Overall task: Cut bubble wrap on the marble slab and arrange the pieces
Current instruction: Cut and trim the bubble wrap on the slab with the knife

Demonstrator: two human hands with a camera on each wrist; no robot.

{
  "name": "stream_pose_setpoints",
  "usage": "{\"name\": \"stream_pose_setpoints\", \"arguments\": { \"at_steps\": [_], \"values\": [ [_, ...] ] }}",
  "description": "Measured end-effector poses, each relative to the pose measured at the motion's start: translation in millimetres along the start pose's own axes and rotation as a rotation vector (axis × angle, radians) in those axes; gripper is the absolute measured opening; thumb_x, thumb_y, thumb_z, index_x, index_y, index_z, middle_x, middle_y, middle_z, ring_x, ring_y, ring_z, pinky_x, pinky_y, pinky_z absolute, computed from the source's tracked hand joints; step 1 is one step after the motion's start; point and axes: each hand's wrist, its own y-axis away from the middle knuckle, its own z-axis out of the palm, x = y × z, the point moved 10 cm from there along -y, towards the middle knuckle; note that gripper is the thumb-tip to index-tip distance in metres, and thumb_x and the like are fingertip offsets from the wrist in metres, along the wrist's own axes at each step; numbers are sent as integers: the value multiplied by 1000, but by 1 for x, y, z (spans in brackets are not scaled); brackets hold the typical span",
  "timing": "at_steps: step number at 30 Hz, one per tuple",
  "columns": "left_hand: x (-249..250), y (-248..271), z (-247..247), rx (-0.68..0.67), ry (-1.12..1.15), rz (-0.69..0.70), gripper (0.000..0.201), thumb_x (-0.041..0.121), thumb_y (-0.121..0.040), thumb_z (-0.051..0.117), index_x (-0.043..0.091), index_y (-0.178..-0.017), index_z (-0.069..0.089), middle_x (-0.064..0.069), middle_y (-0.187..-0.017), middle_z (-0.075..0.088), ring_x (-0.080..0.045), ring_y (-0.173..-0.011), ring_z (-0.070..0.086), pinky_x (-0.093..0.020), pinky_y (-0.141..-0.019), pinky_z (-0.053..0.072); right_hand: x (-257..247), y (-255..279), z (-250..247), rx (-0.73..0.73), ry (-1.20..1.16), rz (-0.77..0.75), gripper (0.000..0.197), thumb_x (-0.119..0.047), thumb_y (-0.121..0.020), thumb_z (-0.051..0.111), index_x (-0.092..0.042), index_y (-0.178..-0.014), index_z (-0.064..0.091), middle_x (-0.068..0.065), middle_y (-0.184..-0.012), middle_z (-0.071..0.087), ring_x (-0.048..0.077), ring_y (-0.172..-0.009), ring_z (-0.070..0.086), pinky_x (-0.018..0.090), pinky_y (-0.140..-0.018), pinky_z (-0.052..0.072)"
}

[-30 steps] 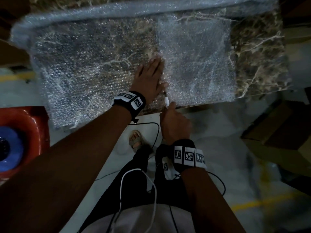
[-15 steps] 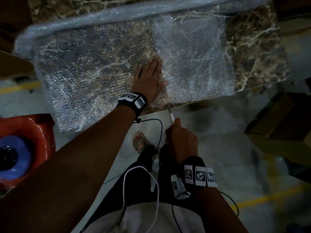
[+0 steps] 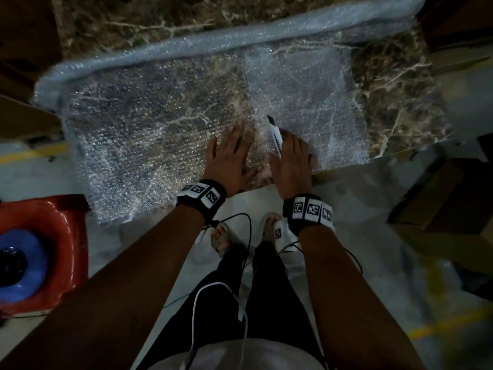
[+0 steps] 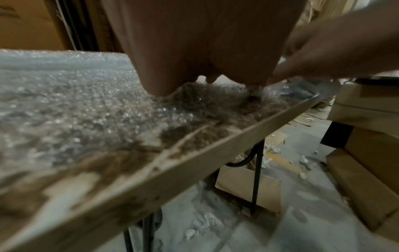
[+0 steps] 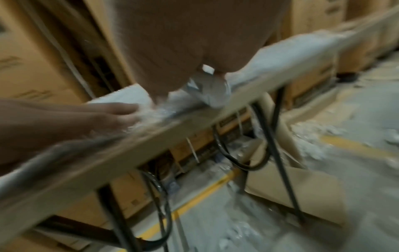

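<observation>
Marble slab: brown with pale veins, the work surface, on thin black legs. Its near edge runs just under my wrists. I judge it a hard backing for the blade; the risk is the tip skating, so pressure should be light and even.

Bubble wrap sheet: the large piece, spread over the left and middle of the slab, its lower left corner hanging past the near edge. A rolled length lies along its far side. It will creep and pucker if not pinned close to the cut line.

Cut piece: a smaller, whiter rectangle lying to the right of the big sheet on the slab. Whether its edge overlaps the big sheet, I cannot tell.

My left hand: flat on the big sheet near the slab's front edge, fingers straight and spread, grasping nothing, pressing the wrap down. It lies just beside the cutter; I should keep those fingers clear of the blade's path.

My right hand: on the cut piece, fingers wrapped round the cutter's handle, as best the blurred views show.

Cutter: white utility knife, tip pointing away from me, between my two hands. The next cut wants a low angle and one long pull.
</observation>
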Motion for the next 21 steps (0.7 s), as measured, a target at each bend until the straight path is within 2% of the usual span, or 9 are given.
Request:
{"name": "stream_pose_setpoints", "arguments": {
  "at_steps": [5,8,10,12,14,16,18,21],
  "values": [
    [-2,2,1,-6,40,20,88,69,-98,36,27,-163,-5,2,-170,-15,-18,-157,-11,-52,-122,-8,33,8,-10,-30,-76,42,58,-42,-99,62,-21,-149,43,3,-145,52,27,-131,43,61,-102,36],
    [-1,2,0,-18,44,20,89,70,-98,36,27,-163,-6,1,-170,-16,-20,-157,-10,-55,-123,-5,39,11,-12,-66,-99,28,61,-44,-100,61,-18,-151,41,6,-147,50,29,-132,42,61,-101,34],
    [3,3,-5,-7,68,11,91,71,-96,40,26,-163,-1,-1,-171,-11,-22,-158,-1,-56,-123,1,36,11,-14,-71,-108,1,59,-43,-101,58,-16,-151,40,8,-146,49,28,-130,41,59,-100,34],
    [5,0,-26,81,110,2,88,70,-96,42,26,-163,8,-4,-171,0,-25,-155,12,-52,-122,6,29,6,-20,-46,-140,-14,55,-39,-103,55,-18,-151,39,5,-145,49,24,-129,40,54,-100,32],
    [3,-15,-56,196,89,-5,79,61,-101,41,23,-163,13,-7,-170,8,-26,-152,21,-48,-119,8,17,-8,-32,28,-155,-43,51,-36,-104,53,-19,-151,39,4,-144,51,24,-130,41,52,-101,32],
    [-7,-41,-82,240,31,-40,72,46,-104,43,18,-163,12,-8,-170,12,-26,-153,20,-47,-121,8,3,-28,-39,90,-127,-68,49,-31,-104,53,-19,-149,40,3,-142,53,24,-130,45,50,-100,33],
    [-20,-75,-103,188,4,-66,70,33,-105,46,15,-163,11,-9,-169,17,-26,-154,20,-47,-123,11,-10,-55,-36,90,-90,-72,47,-28,-102,54,-17,-146,43,5,-141,54,24,-130,48,50,-99,33],
    [-43,-124,-121,86,-46,-47,68,14,-102,50,14,-162,18,-12,-167,25,-31,-151,29,-47,-124,22,-28,-99,-21,29,-81,-77,43,-25,-101,54,-13,-141,46,7,-144,54,28,-137,47,56,-103,34]
  ]
}}
